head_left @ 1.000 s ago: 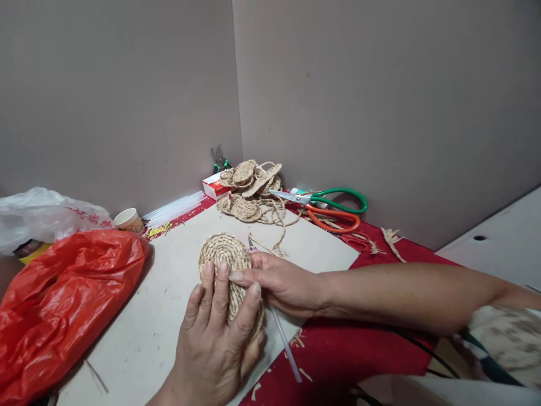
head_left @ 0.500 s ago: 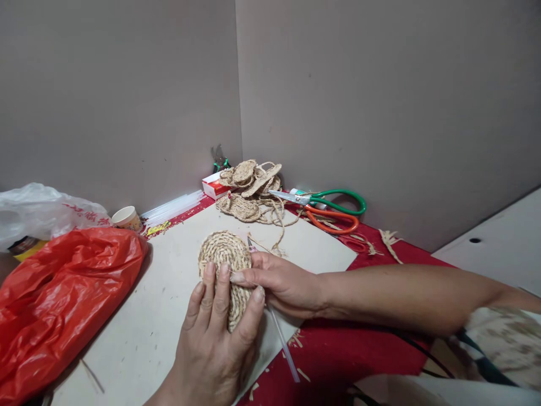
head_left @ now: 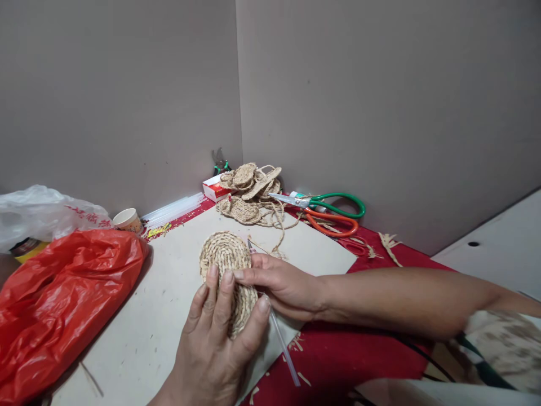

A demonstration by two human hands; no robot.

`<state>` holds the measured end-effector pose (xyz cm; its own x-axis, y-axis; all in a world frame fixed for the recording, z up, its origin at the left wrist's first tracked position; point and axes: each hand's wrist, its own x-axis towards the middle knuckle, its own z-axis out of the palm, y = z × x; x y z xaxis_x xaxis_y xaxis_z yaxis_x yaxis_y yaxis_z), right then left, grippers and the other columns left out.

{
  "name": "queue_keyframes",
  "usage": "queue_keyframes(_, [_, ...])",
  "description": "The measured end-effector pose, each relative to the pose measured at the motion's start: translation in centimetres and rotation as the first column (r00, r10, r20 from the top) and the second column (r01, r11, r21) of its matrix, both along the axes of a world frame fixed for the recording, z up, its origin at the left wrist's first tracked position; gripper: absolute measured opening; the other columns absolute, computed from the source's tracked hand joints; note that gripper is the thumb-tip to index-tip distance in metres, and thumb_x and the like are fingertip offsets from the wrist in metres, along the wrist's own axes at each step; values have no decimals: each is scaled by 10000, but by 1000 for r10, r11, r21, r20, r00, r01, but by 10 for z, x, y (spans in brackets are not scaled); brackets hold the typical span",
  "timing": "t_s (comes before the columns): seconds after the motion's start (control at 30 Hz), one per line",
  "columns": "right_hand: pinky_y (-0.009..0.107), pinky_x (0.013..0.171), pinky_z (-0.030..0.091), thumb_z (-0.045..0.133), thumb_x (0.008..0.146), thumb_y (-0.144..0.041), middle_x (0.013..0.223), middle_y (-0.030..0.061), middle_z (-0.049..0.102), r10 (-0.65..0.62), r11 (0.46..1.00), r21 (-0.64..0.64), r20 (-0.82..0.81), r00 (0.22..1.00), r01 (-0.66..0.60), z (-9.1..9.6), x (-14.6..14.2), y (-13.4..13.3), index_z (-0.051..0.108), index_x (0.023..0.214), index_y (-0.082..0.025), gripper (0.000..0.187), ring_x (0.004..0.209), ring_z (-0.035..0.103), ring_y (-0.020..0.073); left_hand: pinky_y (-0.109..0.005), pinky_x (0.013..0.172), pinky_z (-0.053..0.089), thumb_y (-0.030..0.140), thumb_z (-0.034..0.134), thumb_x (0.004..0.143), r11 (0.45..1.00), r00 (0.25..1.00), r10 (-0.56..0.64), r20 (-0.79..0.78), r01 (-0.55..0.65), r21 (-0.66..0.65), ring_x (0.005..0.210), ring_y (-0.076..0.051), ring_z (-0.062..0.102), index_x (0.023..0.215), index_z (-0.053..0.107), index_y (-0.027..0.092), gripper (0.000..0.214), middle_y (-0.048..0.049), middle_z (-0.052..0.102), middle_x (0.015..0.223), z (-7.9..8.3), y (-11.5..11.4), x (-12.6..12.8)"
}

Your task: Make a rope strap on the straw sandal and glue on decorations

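An oval woven straw sole (head_left: pixel 226 254) lies on a pale board (head_left: pixel 169 304). My left hand (head_left: pixel 220 344) comes in from below and lies flat on the sole's near half, fingers spread, thumb at its right edge. My right hand (head_left: pixel 279 282) reaches in from the right, index finger stretched onto the sole's right edge just ahead of my left fingertips. A thin clear stick (head_left: pixel 285 352) runs under my right palm, its tip showing beyond the thumb. The curled fingers seem closed around it.
A red plastic bag (head_left: pixel 63 299) and a white bag (head_left: pixel 42 211) fill the left. At the back lie a paper cup (head_left: pixel 127 219), clear sticks (head_left: pixel 173 207), a pile of straw pieces (head_left: pixel 251 189), a small box (head_left: pixel 213 189) and green and orange scissors (head_left: pixel 333 211). Red cloth (head_left: pixel 350 355) covers the table.
My left hand has slid slightly back toward me, uncovering more of the sole. My right hand has stayed on the sole's edge.
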<state>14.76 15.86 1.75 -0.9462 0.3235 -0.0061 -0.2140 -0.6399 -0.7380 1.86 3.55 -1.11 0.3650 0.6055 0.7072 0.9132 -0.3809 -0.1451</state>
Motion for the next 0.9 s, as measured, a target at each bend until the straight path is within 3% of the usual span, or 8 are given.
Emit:
queue_keyframes(0.23, [213, 736, 518, 808, 697, -301, 761, 47, 678, -42, 999, 7, -11, 999, 42, -1, -2, 4, 673, 823, -84, 285, 683, 623, 92, -403, 1126, 305, 62, 388, 904, 999, 997, -40, -63, 40, 11, 1456, -309, 276, 1520, 288, 157, 632, -221, 132, 1619, 2, 1, 0])
queue_keyframes(0.37, [152, 514, 477, 783, 724, -305, 641, 12, 627, -72, 997, 36, 17, 997, 72, -1, -3, 10, 622, 756, -91, 270, 517, 559, 58, -378, 1104, 359, 61, 378, 921, 997, 994, -61, -86, 64, 41, 1451, -295, 292, 1526, 248, 118, 622, -207, 111, 1626, -1, 1, 6])
queue_keyframes(0.43, [133, 371, 383, 762, 747, -329, 660, 8, 623, -100, 992, 78, 45, 994, 96, 0, -2, 15, 625, 838, -104, 279, 455, 520, 54, -362, 1075, 407, 68, 439, 907, 991, 990, -100, -101, 108, 76, 1417, -277, 370, 1497, 322, 114, 603, -213, 241, 1597, -5, 0, 8])
queue_keyframes(0.5, [138, 297, 331, 743, 763, -380, 714, 14, 632, -124, 985, 128, 81, 989, 113, 3, -1, 20, 625, 958, -127, 341, 450, 533, 77, -354, 1057, 439, 81, 500, 891, 977, 986, -155, -65, 162, 138, 1312, -229, 518, 1350, 510, 138, 463, -177, 541, 1411, -10, -4, 8])
queue_keyframes(0.6, [168, 285, 385, 739, 759, -435, 760, 15, 630, -155, 977, 160, 102, 983, 138, 7, 3, 25, 603, 1068, -161, 434, 481, 577, 114, -346, 1020, 479, 126, 496, 914, 982, 969, -134, 206, 103, 157, 1016, -153, 681, 1091, 638, 214, 243, -48, 731, 967, -12, -12, 3])
queue_keyframes(0.67, [181, 294, 411, 739, 756, -437, 733, 11, 625, -146, 977, 168, 84, 986, 131, 10, 5, 27, 596, 1071, -161, 443, 451, 554, 106, -317, 922, 523, 158, 525, 915, 991, 855, 28, 518, -93, 99, 882, -142, 682, 1090, 647, 240, 229, -19, 714, 904, -7, -16, -3])
queue_keyframes(0.77, [169, 286, 384, 746, 744, -407, 676, 4, 623, -93, 981, 175, 72, 993, 79, 10, 6, 29, 592, 1033, -155, 413, 391, 504, 86, -229, 722, 514, 240, 649, 865, 955, 466, 186, 865, -293, -47, 761, -116, 628, 1121, 665, 245, 257, -1, 663, 898, 7, -13, -12])
queue_keyframes(0.9, [139, 300, 355, 780, 711, -362, 634, -7, 612, -51, 987, 155, 89, 995, 37, 4, 3, 27, 599, 861, -125, 334, 380, 474, 54, -203, 576, 463, 399, 650, 864, 978, 33, 204, 978, 40, -205, 607, -91, 515, 1012, 693, 213, 242, 27, 574, 700, 22, -2, -21])
